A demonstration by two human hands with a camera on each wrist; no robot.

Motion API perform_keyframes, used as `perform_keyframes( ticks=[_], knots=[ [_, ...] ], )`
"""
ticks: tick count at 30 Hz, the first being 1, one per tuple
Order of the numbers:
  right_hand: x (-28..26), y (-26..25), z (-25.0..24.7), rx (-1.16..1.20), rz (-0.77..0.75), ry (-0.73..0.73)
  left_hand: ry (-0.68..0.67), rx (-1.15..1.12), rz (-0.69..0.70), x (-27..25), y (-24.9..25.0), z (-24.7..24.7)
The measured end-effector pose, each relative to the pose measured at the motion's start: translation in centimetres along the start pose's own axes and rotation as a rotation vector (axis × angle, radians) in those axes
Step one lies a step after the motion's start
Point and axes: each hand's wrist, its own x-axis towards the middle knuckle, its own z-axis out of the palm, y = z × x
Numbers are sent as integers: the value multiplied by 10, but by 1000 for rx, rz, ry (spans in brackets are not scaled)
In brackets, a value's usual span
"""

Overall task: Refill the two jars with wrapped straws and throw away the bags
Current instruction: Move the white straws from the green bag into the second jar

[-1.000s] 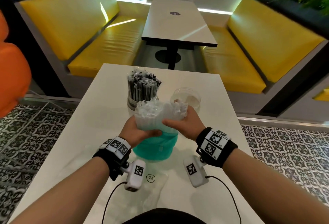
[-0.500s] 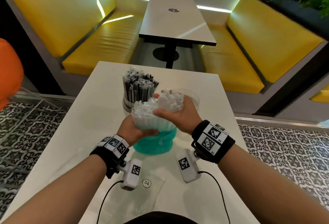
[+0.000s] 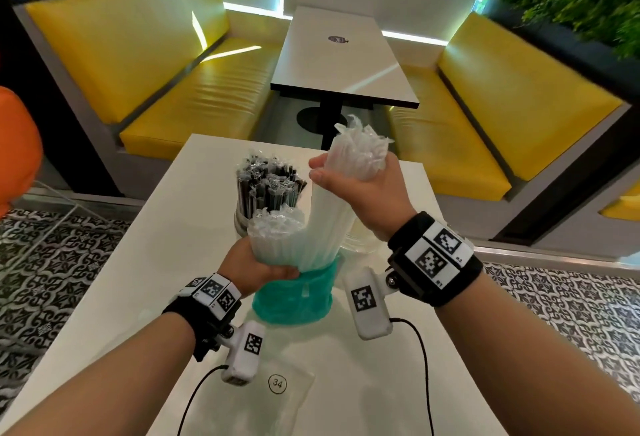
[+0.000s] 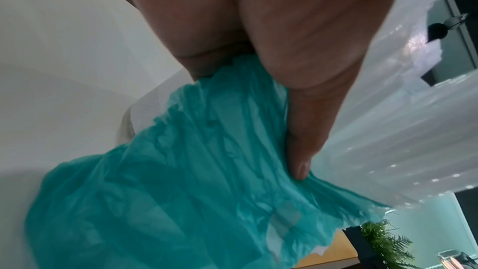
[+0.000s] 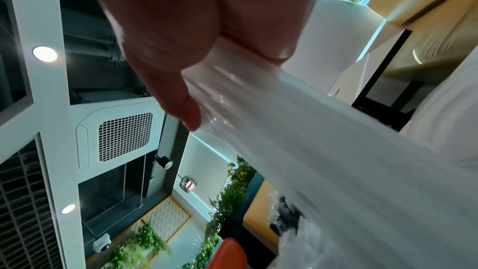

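- White table [image 3: 145, 262], carrying everything in reach; second table [image 3: 346, 65] beyond it, between two yellow benches [image 3: 166, 65].
- Patterned floor tiles [image 3: 62, 262] on both sides of the near table.
- Teal bag [image 3: 294, 300], crumpled down and standing on the table near the front middle, white wrapped straws [image 3: 294, 245] rising out of its open mouth.
- Left hand [image 3: 256, 266], grip clamped round the bag's rim and the lower part of the straws; thumb pressed across the teal plastic in the left wrist view.
- Right hand [image 3: 367, 189], raised above the bag, grip clamped round a handful of white straws [image 3: 360, 151], their lower ends trailing down toward the bag mouth.
- Jar of dark wrapped straws [image 3: 268, 189], upright and packed full, just behind the bag on the left.
- Clear second jar [image 3: 360, 245], just behind the bag on the right, mostly hidden by the right wrist and the straws; contents not discernible.
- Flat clear bag [image 3: 277, 401] with a circled "34", lying on the near edge of the table.
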Motion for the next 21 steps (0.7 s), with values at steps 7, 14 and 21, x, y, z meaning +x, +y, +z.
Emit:
perform_keyframes(
  ticks=[7,14,21],
  knots=[
    [22,-20,-39,143,14,210,5,25,-60,3,8,-7],
    [31,-18,-73,164,-42,446,-18,24,-86,1,7,-9],
    [27,57,-39,-184,211,334,-6,22,-94,-1,9,-7]
  ],
)
